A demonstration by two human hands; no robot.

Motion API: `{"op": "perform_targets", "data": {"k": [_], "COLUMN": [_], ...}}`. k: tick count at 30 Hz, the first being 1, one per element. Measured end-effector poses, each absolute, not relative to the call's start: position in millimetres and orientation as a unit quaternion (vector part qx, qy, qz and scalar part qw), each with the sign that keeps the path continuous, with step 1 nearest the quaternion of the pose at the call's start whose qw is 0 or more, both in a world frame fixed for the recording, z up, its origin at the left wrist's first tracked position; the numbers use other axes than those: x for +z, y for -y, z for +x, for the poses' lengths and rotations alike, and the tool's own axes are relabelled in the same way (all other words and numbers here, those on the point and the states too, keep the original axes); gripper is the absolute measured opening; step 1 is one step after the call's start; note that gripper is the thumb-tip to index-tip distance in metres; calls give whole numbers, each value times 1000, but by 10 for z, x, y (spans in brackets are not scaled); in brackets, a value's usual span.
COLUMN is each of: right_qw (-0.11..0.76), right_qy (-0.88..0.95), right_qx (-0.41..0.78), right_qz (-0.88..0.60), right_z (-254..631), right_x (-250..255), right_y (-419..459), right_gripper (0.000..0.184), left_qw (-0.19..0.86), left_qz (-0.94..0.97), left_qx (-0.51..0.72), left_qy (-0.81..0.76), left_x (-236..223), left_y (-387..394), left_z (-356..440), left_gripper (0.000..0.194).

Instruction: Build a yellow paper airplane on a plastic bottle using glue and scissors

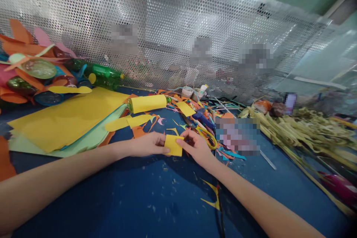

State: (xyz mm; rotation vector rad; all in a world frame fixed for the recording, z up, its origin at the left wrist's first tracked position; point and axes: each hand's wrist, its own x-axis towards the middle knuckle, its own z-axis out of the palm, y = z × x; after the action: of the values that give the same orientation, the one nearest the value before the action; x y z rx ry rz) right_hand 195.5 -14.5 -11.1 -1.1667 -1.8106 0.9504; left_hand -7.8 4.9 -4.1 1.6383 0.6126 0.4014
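A small yellow paper piece (173, 146), roughly square, is held up between my two hands above the blue table. My left hand (149, 144) pinches its left edge, thumb in front. At its upper right corner, my right hand (198, 148) grips it between thumb and fingers. Just beyond lies a bottle wrapped in yellow paper (148, 103), on its side. Yellow rounded paper strips (118, 123) rest near my left hand. Scissors with yellow handles (208, 137) lie right behind my right hand. Another yellow paper rectangle (186, 109) sits on the scraps.
Stacked yellow and green sheets (72, 115) lie at left, with paper-decorated bottles (39, 67) behind. A blue glue gun (205, 119) rests among coloured scraps. Dried husks (304, 130) cover the right side. A perforated metal screen (167, 18) stands along the back. A black cord (221, 208) runs toward me.
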Motion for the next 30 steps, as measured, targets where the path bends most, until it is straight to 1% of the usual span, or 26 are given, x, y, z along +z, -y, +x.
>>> {"op": "perform_targets", "data": {"k": [4, 8, 15, 19, 24, 28, 30], "right_qw": [385, 388, 389, 396, 411, 425, 429], "right_qy": [705, 701, 705, 710, 717, 715, 714], "right_qx": [378, 384, 373, 358, 318, 296, 300], "right_qz": [-460, -458, -460, -458, -464, -470, -466], "right_z": [1954, 1949, 1947, 1951, 1945, 1945, 1948], "right_x": [-114, -99, -99, -109, -89, -77, -81], "right_y": [146, 149, 147, 136, 147, 156, 152], "right_gripper": [23, 23, 24, 23, 21, 23, 24], "left_qw": [637, 650, 638, 653, 666, 685, 685], "left_qz": [704, 694, 701, 688, 655, 626, 627], "left_qx": [182, 188, 185, 185, 194, 216, 218], "left_qy": [-255, -246, -259, -257, -299, -304, -301], "left_x": [-56, -94, -65, -37, -65, -75, -76], "left_y": [-47, -56, -46, -20, -15, -17, -11], "left_z": [-75, -76, -83, -68, -27, -13, -19], "left_gripper": [20, 23, 25, 31, 31, 34, 32]}}
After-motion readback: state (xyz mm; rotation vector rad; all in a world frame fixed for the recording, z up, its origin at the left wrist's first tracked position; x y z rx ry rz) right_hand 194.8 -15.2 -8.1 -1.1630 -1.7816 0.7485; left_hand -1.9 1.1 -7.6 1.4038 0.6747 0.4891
